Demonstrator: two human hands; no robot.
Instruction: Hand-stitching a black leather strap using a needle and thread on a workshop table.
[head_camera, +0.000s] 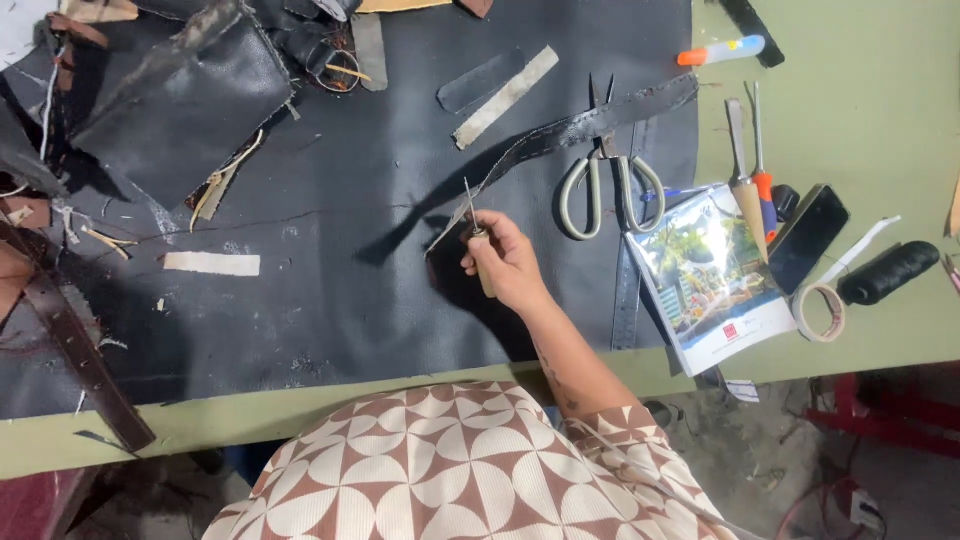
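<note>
My right hand (508, 262) is closed around a wooden-handled awl with a thin metal spike (476, 240), thumb and fingers pinching the handle and the spike pointing up at the near end of the long black leather strap (560, 138). Judgement: keep the spike square to the strap and the grip low on the handle so it doesn't skate. My forearm comes in from lower right over the large black leather sheet (330, 260); the grey-handled scissors (608, 180) lie just beside. Left hand isn't in view.
</note>
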